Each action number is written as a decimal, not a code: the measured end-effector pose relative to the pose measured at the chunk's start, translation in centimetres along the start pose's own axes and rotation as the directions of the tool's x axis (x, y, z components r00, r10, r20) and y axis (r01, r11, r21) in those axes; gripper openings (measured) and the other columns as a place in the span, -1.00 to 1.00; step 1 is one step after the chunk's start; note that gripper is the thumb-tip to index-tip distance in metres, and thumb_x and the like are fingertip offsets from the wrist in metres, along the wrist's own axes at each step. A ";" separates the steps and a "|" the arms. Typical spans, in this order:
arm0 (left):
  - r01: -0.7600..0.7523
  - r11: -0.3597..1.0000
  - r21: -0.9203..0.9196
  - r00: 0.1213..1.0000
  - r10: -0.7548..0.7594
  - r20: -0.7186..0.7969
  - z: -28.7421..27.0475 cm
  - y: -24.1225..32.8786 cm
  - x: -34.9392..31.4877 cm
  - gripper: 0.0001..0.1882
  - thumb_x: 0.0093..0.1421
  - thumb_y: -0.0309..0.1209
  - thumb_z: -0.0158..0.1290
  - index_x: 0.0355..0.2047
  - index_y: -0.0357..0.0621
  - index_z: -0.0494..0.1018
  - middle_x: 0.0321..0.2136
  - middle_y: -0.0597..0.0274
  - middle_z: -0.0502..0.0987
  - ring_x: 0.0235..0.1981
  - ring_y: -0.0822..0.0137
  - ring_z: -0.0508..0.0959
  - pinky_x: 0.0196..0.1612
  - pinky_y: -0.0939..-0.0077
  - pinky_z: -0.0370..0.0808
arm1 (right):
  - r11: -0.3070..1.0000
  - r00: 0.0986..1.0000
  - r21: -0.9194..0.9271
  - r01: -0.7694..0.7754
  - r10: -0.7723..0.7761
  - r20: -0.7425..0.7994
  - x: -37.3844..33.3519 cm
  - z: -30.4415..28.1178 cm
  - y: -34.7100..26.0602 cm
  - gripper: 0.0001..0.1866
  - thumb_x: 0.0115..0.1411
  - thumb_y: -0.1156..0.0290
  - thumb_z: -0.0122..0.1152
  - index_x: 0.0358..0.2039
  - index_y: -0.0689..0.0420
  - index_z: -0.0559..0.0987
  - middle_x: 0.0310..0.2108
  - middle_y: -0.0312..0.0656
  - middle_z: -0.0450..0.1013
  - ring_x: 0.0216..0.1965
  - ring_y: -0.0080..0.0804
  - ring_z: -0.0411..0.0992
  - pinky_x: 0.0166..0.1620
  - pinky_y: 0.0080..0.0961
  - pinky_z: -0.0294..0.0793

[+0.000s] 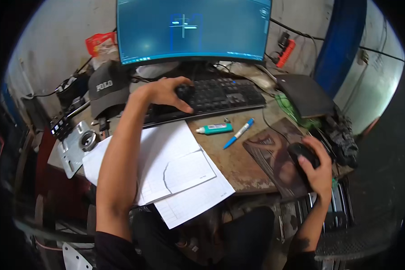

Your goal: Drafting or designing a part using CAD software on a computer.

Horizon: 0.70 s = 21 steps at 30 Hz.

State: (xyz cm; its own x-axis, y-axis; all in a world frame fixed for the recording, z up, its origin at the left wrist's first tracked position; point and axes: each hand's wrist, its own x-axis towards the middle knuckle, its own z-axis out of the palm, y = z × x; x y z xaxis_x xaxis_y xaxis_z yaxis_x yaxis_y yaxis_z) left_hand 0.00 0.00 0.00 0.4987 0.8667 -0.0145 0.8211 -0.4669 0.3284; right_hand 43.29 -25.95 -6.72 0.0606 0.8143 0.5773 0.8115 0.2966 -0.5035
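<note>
My left hand [165,93] rests over the left part of a black keyboard [227,96], thumb and fingers spread on the keys, holding nothing. To the right, my right hand [319,168] is curved around a black computer mouse [303,154] on a dark patterned mouse pad [266,147]. Behind the keyboard a monitor [153,33] shows a blue screen with a few thin drawing lines and a crosshair. White paper sheets [180,173] with drawn lines lie beneath and beside my left forearm. Between the sheets and the pad are a green correction pen [218,128] and a blue-and-white pen [239,133].
A dark cap [107,87] sits left of the monitor, near a red packet [101,44]. On the left edge lie a metal plate [73,153] and a metal ring [89,140]. A black flat case [305,95] and green plastic [285,105] are at the right.
</note>
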 end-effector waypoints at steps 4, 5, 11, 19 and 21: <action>0.027 0.998 -0.048 1.000 -0.028 -0.005 0.9 0.4 0.1 0.22 -0.14 0.06 0.60 0.52 0.15 0.26 0.29 -0.20 0.52 0.30 -0.14 0.53 0.39 0.02 0.41 | 0.960 0.966 -0.109 0.256 -0.251 0.060 6.4 -1.9 -2.7 -0.51 0.14 0.42 0.47 0.11 0.17 0.67 0.25 0.04 0.54 0.30 0.05 0.48 0.36 -0.16 0.41; 0.010 1.000 -0.024 1.000 -0.010 -0.012 0.5 0.6 0.7 0.25 -0.15 0.05 0.61 0.53 0.14 0.24 0.29 -0.19 0.52 0.30 -0.13 0.54 0.40 0.04 0.41 | 0.947 0.951 -0.116 0.300 -0.287 0.114 8.1 -1.9 -4.2 -0.52 0.15 0.38 0.47 0.11 0.17 0.67 0.25 0.04 0.54 0.30 0.07 0.47 0.38 -0.15 0.40; 0.032 0.998 -0.060 0.999 -0.031 0.015 -0.4 -1.0 1.0 0.36 -0.23 0.15 0.60 0.57 0.20 0.20 0.40 -0.11 0.44 0.43 -0.13 0.43 0.47 0.01 0.35 | 0.875 0.815 -0.234 0.424 -0.255 0.521 18.6 6.5 -0.9 -0.38 0.31 -0.05 0.39 0.22 0.10 0.58 0.43 0.13 0.32 0.52 0.12 0.17 0.54 -0.03 0.13; 0.047 0.995 -0.093 0.967 -0.069 -0.245 -0.9 -3.6 0.9 -0.02 0.04 0.09 0.50 0.41 -0.04 0.45 0.33 -0.14 0.53 0.36 -0.10 0.52 0.42 0.12 0.42 | 0.822 0.770 -0.302 0.483 -0.234 0.594 22.2 9.8 1.2 -0.19 0.31 -0.32 0.31 0.30 0.07 0.51 0.44 0.17 0.28 0.55 0.21 0.08 0.60 0.06 -0.02; 0.070 0.990 -0.120 0.898 -0.114 -0.424 -1.3 -3.9 1.1 -0.34 0.21 -0.04 0.40 0.23 -0.10 0.60 0.17 -0.17 0.64 0.23 -0.08 0.63 0.32 0.14 0.50 | 0.853 0.813 -0.278 0.441 -0.248 0.526 23.1 10.4 1.7 -0.11 0.23 -0.40 0.35 0.34 0.01 0.53 0.42 0.06 0.32 0.50 0.12 0.17 0.52 0.08 0.14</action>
State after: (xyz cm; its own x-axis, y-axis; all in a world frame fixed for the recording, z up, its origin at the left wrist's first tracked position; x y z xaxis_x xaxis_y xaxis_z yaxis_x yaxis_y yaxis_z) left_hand -3.03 2.98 -0.03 0.2362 0.9065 0.3500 0.8147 -0.3810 0.4372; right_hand 40.03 -1.41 -0.95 -0.4584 0.8511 0.2561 0.8809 0.4734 0.0035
